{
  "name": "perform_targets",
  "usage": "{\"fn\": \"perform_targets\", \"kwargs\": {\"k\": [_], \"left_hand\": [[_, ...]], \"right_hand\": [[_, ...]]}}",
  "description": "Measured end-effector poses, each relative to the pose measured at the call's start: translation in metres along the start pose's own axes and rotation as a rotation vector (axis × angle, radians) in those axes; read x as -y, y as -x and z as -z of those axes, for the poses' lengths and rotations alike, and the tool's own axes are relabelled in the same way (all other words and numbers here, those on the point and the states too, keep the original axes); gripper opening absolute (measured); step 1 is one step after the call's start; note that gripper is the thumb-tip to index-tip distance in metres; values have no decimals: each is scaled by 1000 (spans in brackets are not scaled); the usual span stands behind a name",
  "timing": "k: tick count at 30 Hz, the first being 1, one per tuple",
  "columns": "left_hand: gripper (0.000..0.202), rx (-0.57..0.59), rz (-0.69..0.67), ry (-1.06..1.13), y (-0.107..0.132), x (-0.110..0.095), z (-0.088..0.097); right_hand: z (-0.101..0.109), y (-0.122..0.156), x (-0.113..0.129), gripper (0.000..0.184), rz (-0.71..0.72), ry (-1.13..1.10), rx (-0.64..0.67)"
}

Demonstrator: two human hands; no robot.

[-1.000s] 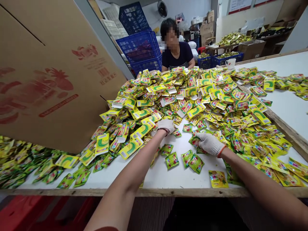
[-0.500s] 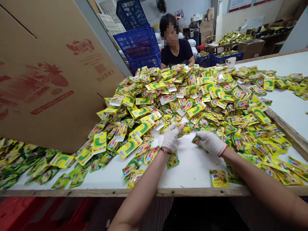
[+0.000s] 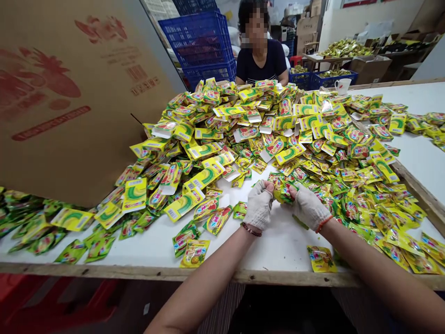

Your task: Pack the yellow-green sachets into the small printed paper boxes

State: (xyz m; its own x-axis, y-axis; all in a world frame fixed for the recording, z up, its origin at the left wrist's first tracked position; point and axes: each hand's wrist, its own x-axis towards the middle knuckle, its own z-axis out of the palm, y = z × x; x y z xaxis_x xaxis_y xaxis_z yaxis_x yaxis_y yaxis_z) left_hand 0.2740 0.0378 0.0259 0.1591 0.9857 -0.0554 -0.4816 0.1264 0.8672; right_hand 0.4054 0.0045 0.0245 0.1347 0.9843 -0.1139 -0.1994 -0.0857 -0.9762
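White fingerless-tipped gloves cover both hands, which meet over the white tabletop (image 3: 274, 250). Small yellow and green candy packets (image 3: 282, 190) are pinched between them. My left hand (image 3: 259, 205) is closed on the left side of these packets, with a beaded bracelet at its wrist. From the right, my right hand (image 3: 310, 207) grips the other side, its fingers partly hidden. How many packets are held I cannot tell. Loose packets (image 3: 351, 208) lie just right of my right hand, and a green packet (image 3: 239, 210) lies beside my left hand.
A tall heap of yellow boxes (image 3: 205, 178) rises ahead. A large carton (image 3: 69, 153) stands at the left. Opposite sits a person (image 3: 261, 60) behind the heap. Blue crates (image 3: 198, 39) are stacked behind, and a white mug (image 3: 342, 86) stands at the far edge. A wooden rim (image 3: 250, 277) borders the table.
My hands have come together; my right hand now also grips the packets at my left hand. My left hand has shifted right and slightly down in the view. The camera view has tilted downward.
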Motion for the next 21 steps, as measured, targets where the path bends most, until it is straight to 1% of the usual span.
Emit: {"fn": "perform_targets", "kwargs": {"k": [1, 2, 3, 5, 7, 9, 12, 16, 18, 19, 21], "left_hand": [[39, 10, -2, -43, 0, -2, 1], [39, 26, 10, -92, 1, -5, 2], [41, 52, 36, -141, 1, -7, 3], [46, 115, 110, -219, 2, -10, 5], [48, 160, 173, -245, 4, -12, 5], [48, 150, 197, -217, 6, -11, 5], [48, 111, 188, -152, 8, -6, 3], [42, 181, 145, -255, 7, 0, 2], [41, 208, 130, -307, 7, 3, 1], [40, 209, 121, -312, 6, 3, 1], [38, 203, 98, -289, 6, 5, 1]], "right_hand": [[0, 1, 2, 43, -28, -36, 23], [1, 2, 5, 44, -37, -24, 28], [2, 3, 7, 45, -24, 34, 19], [5, 3, 11, 42, 55, 225, -2], [8, 2, 12, 37, 141, 385, -12], [10, 1, 13, 33, 207, 483, -50], [12, -1, 13, 30, 251, 580, -106], [12, -2, 13, 26, 290, 679, -100], [13, -2, 11, 26, 269, 701, -73], [13, -2, 9, 27, 252, 709, -76], [14, -2, 5, 31, 247, 713, -123]]}}
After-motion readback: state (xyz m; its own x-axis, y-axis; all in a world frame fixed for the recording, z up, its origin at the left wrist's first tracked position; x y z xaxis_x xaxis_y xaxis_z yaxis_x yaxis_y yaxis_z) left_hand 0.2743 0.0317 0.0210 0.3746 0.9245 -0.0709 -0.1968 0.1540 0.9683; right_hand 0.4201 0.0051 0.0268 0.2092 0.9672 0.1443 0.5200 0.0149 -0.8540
